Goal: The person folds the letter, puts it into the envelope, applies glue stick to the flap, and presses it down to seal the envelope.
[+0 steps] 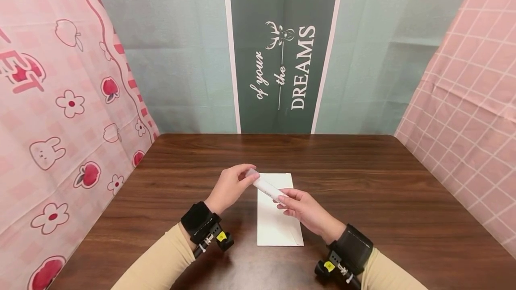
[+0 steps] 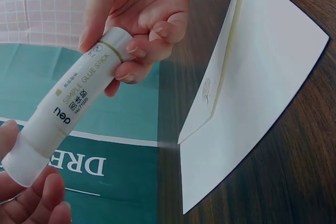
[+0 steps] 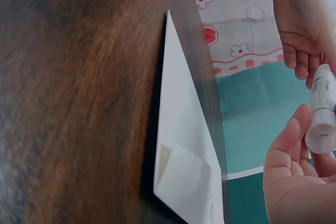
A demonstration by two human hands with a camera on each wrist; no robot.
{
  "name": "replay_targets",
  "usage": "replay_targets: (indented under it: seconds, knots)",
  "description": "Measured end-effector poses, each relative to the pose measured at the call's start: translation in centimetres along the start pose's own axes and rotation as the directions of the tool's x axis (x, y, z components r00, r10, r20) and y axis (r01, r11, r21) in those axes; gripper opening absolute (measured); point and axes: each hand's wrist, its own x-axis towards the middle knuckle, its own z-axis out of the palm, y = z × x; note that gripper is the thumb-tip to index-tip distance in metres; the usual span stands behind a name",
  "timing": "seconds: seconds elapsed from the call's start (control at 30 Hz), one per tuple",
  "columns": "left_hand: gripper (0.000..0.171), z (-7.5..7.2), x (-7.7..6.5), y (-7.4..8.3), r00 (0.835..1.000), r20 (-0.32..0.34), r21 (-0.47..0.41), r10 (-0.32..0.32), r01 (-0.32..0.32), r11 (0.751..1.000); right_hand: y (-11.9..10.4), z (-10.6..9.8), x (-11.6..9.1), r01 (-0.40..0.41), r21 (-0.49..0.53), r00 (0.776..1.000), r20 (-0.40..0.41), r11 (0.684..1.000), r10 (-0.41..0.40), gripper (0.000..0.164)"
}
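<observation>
A white glue stick [image 2: 79, 93] is held slantwise above the table between both hands. My left hand [image 1: 230, 188] pinches its translucent ribbed cap [image 2: 29, 156] between thumb and fingers. The cap sits at the far left end of the tube. Thumb and fingers of my right hand [image 1: 307, 209] grip the round base of the stick. Below the hands lies a white envelope [image 1: 278, 225], partly covered by the right hand in the head view. Its flap [image 2: 212, 85] stands slightly raised and carries a small printed drawing.
The dark wooden table [image 1: 181, 160] spreads around the envelope. Behind it hangs a green curtain [image 1: 185, 57] with white lettering. Pink patterned cloth [image 1: 80, 115] hangs on the left, and pink checked cloth [image 1: 475, 101] on the right.
</observation>
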Motion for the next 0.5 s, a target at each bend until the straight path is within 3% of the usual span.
replay_targets:
  seconds: [0.5]
  knots:
    - [0.018,-0.19,-0.33,0.08,0.998,0.055,-0.106,0.003,0.003,0.994,-0.02,-0.09,0.05,0.006,0.003,0.999,-0.044,1.0,-0.005,0.046]
